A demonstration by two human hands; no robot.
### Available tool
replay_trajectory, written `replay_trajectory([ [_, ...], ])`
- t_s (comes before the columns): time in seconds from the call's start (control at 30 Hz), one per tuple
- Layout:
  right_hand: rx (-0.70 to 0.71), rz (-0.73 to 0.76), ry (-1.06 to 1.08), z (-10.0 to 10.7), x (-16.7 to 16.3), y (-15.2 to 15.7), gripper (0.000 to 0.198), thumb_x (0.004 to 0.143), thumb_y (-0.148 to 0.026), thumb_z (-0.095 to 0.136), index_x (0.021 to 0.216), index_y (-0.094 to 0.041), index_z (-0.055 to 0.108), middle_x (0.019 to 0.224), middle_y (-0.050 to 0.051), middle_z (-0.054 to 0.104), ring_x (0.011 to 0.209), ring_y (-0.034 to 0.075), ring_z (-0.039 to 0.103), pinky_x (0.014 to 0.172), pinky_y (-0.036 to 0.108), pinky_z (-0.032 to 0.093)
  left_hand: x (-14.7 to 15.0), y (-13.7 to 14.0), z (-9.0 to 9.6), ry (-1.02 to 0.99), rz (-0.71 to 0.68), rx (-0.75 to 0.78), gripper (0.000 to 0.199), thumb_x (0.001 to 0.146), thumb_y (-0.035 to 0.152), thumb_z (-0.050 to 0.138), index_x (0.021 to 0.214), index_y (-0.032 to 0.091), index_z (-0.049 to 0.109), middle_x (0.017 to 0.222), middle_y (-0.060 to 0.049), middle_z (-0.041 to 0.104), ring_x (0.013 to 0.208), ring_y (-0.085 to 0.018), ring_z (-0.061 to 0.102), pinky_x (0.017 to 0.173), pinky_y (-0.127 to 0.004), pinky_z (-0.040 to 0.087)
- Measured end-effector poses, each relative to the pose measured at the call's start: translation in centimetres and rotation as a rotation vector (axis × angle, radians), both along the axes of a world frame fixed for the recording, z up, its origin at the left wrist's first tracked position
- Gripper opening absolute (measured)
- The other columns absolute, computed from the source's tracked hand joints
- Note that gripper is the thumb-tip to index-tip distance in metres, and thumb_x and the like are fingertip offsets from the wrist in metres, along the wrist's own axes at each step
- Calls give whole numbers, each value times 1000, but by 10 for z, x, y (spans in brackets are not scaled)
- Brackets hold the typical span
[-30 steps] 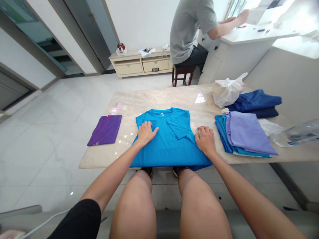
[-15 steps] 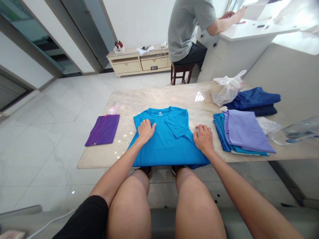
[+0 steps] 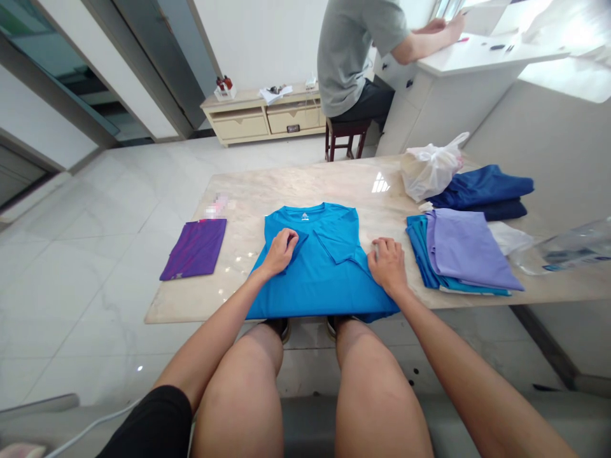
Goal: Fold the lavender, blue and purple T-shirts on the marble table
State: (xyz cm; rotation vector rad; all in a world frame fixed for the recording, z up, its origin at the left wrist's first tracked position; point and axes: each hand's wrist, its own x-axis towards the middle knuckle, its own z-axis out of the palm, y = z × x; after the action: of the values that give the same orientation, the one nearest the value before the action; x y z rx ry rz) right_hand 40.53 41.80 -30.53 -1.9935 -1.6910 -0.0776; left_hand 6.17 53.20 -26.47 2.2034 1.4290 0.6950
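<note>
A bright blue T-shirt (image 3: pixel 319 280) lies spread on the table in front of me, collar at the far side and its lower part reaching the near edge. The right-side sleeve is folded inward over the chest. My left hand (image 3: pixel 280 252) is closed in a pinch on the left-side sleeve, which lies inward over the shirt front. Beside the shirt's right edge, my right hand (image 3: pixel 387 264) rests on the table with fingers spread and slightly bent, holding nothing; its thumb side is close to the fabric.
A folded purple garment (image 3: pixel 195 249) lies on the marble-look table (image 3: pixel 267 184) at left. On the right are a folded garment stack (image 3: pixel 470 248), dark blue clothes (image 3: pixel 487 187), a white plastic bag (image 3: pixel 429 170) and a clear bottle (image 3: pixel 568 248). Beyond, a person (image 3: pixel 348 57) sits at a white counter.
My left hand has moved slightly right, from lying on the sleeve to pinching it, and the shirt's left shoulder edge has been drawn inward. My right hand stays in about the same place.
</note>
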Motion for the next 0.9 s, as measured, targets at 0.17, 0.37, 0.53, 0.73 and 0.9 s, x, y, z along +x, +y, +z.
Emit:
replay_trajectory([
  [0.17,5,1,6,-1,1,0,31,101,-24,50,125,-17,69,130,19,70,117,38,56,100,50,47,-27,18,8,-81,163,59,31,113,30,38,128,22,65,131,-12,71,121,-24,67,109,-39,54],
  [0.37,14,5,22,-2,1,0,31,100,-23,51,126,-18,69,131,18,69,118,38,56,101,51,47,-42,73,13,243,-83,-13,35,104,31,58,137,28,71,144,-10,71,135,-32,59,122,-49,42],
  [0.53,-8,-7,17,0,0,0,31,102,-24,50,127,-17,68,134,19,69,120,37,56,104,51,46,-29,91,2,374,-157,-84,17,99,38,73,112,29,77,133,-8,74,136,-35,55,120,-53,36],
  [0.73,-10,-4,15,-1,1,0,32,102,-24,51,128,-18,67,134,19,68,121,37,55,105,51,45,-23,98,-6,318,-24,-75,11,103,34,66,103,27,75,126,-9,76,130,-34,58,112,-52,39],
  [0.9,-13,-2,19,-2,2,0,33,100,-23,52,128,-17,68,134,19,68,121,38,54,105,52,45,-25,94,-10,285,115,-47,15,106,36,61,106,27,72,124,-11,76,127,-36,60,109,-52,42],
])
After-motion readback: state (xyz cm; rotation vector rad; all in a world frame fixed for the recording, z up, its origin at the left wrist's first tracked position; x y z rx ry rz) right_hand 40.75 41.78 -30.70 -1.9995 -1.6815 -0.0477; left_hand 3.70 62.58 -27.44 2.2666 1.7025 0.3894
